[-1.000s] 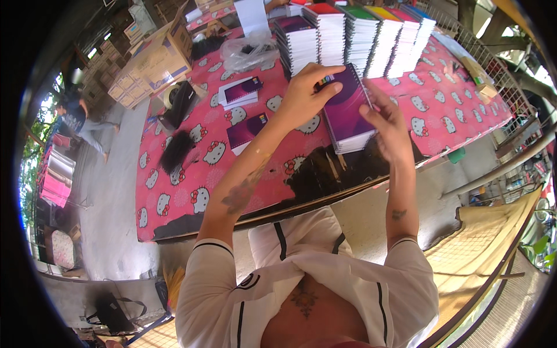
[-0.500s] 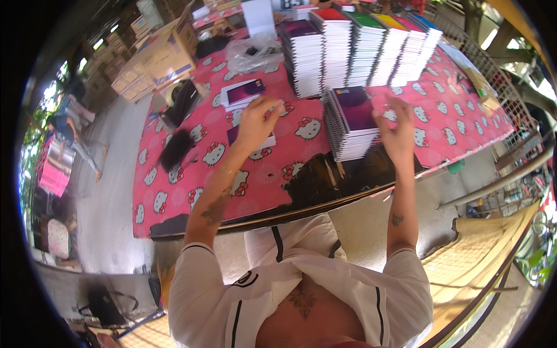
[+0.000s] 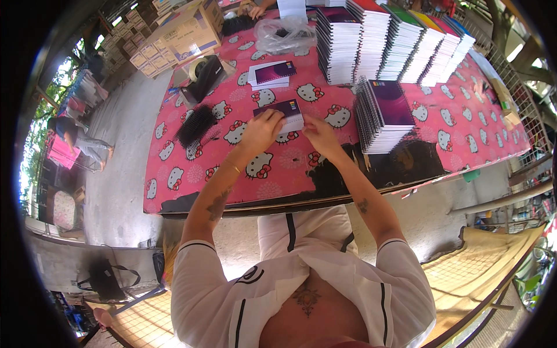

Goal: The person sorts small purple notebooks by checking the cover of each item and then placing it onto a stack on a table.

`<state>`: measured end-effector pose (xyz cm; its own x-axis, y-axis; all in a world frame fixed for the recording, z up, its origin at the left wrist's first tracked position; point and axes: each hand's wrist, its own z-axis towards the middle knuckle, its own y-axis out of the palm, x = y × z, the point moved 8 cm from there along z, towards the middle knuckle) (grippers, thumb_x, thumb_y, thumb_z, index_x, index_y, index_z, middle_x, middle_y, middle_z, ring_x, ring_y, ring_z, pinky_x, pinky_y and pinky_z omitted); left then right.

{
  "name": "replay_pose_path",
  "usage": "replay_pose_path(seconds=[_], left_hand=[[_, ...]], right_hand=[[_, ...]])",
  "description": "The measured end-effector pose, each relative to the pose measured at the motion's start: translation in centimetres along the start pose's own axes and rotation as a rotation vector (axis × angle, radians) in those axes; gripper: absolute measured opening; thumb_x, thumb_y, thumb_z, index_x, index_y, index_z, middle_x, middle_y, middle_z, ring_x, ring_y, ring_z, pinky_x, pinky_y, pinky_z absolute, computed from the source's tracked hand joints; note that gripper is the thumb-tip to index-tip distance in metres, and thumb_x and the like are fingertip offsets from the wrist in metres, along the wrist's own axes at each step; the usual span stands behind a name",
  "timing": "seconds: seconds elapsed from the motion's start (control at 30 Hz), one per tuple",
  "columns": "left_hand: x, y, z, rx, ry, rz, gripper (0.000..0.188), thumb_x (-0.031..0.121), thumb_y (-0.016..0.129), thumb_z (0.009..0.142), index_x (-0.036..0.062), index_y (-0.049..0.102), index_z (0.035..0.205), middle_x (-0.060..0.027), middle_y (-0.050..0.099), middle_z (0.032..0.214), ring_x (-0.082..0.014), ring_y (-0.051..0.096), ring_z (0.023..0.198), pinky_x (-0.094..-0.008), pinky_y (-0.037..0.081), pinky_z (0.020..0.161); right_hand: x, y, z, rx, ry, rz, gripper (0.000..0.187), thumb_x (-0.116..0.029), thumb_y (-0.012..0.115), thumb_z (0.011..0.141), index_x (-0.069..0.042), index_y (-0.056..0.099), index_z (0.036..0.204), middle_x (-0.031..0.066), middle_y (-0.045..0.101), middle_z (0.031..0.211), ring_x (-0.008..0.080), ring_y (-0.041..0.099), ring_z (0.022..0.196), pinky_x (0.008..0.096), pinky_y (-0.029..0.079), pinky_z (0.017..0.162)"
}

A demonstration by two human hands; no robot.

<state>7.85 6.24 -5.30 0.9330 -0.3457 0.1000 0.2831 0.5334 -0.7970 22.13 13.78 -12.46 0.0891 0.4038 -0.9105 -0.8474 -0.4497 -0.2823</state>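
Observation:
A small stack of white sheets with a dark purple cover point(image 3: 286, 107) lies on the pink cloth in front of me. My left hand point(image 3: 265, 129) is closed over its left end, with the fingers bent across the cover. At the stack's lower right corner my right hand point(image 3: 320, 136) has its fingers drawn together against the edge. Just beyond lies a second purple-covered stack of white sheets point(image 3: 274, 72). To the right of my hands rises a pile of spiral notebooks point(image 3: 387, 116) with purple covers.
Tall notebook piles point(image 3: 366, 43) in several colours stand at the back right. A black tape dispenser point(image 3: 203, 80), a black bristly object point(image 3: 197, 124) and a clear plastic bag point(image 3: 284, 36) lie left and behind. Cardboard boxes point(image 3: 188, 37) are beyond; a person point(image 3: 72, 136) is at far left.
My right hand has left the purple notebook pile and come left to the nearer purple-covered stack. My left hand has come down onto that stack. The view has shifted slightly left.

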Motion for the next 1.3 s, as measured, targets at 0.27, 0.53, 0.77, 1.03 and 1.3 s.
replay_pose_path(seconds=[0.27, 0.53, 0.77, 1.03, 1.3], left_hand=[[-2.7, 0.2, 0.2, 0.059, -0.144, -0.121, 0.016, 0.02, 0.059, 0.098, 0.0052, 0.065, 0.097, -0.0121, 0.068, 0.086, -0.0331, 0.068, 0.073, -0.0428, 0.053, 0.058], [-2.6, 0.0, -0.2, 0.092, -0.224, -0.181, 0.017, 0.023, 0.059, 0.098, 0.0066, 0.065, 0.095, -0.0113, 0.069, 0.084, -0.0343, 0.067, 0.069, -0.0434, 0.053, 0.057], [-2.8, -0.1, -0.6, 0.159, -0.254, -0.211, 0.017, 0.021, 0.061, 0.097, 0.0053, 0.066, 0.094, -0.0123, 0.069, 0.083, -0.0339, 0.068, 0.068, -0.0414, 0.054, 0.057], [-2.9, -0.1, -0.6, 0.169, -0.293, -0.236, 0.016, 0.021, 0.061, 0.098, 0.0055, 0.065, 0.095, -0.0129, 0.069, 0.083, -0.0345, 0.067, 0.066, -0.0424, 0.052, 0.056], [-2.9, -0.6, -0.8, 0.21, -0.309, -0.244, 0.017, 0.023, 0.062, 0.097, 0.0054, 0.064, 0.098, -0.0122, 0.069, 0.084, -0.0343, 0.067, 0.066, -0.0427, 0.053, 0.057]], right_hand=[[1.1, 0.7, -0.1, 0.036, 0.056, 0.073, 0.043, -0.006, 0.061, 0.091, -0.007, 0.06, 0.135, 0.0169, 0.061, 0.121, 0.0254, 0.063, 0.109, 0.0339, 0.048, 0.097], [-1.4, 0.7, 1.2, 0.072, -0.082, -0.139, 0.043, -0.001, 0.058, 0.089, -0.006, 0.062, 0.132, 0.0181, 0.06, 0.124, 0.0283, 0.06, 0.115, 0.0343, 0.045, 0.101], [-1.0, 0.8, 1.4, 0.049, -0.029, 0.06, 0.043, 0.005, 0.052, 0.086, 0.0, 0.063, 0.128, 0.0194, 0.059, 0.129, 0.031, 0.058, 0.119, 0.0347, 0.045, 0.101], [-1.2, 0.6, 2.2, 0.043, -0.135, -0.075, 0.043, 0.007, 0.05, 0.089, -0.001, 0.062, 0.13, 0.016, 0.062, 0.129, 0.0247, 0.059, 0.121, 0.0327, 0.044, 0.102], [-1.1, 1.7, 3.0, 0.032, -0.032, 0.208, 0.041, 0.004, 0.049, 0.09, -0.003, 0.064, 0.127, 0.0161, 0.066, 0.123, 0.0246, 0.067, 0.104, 0.0337, 0.049, 0.094]])
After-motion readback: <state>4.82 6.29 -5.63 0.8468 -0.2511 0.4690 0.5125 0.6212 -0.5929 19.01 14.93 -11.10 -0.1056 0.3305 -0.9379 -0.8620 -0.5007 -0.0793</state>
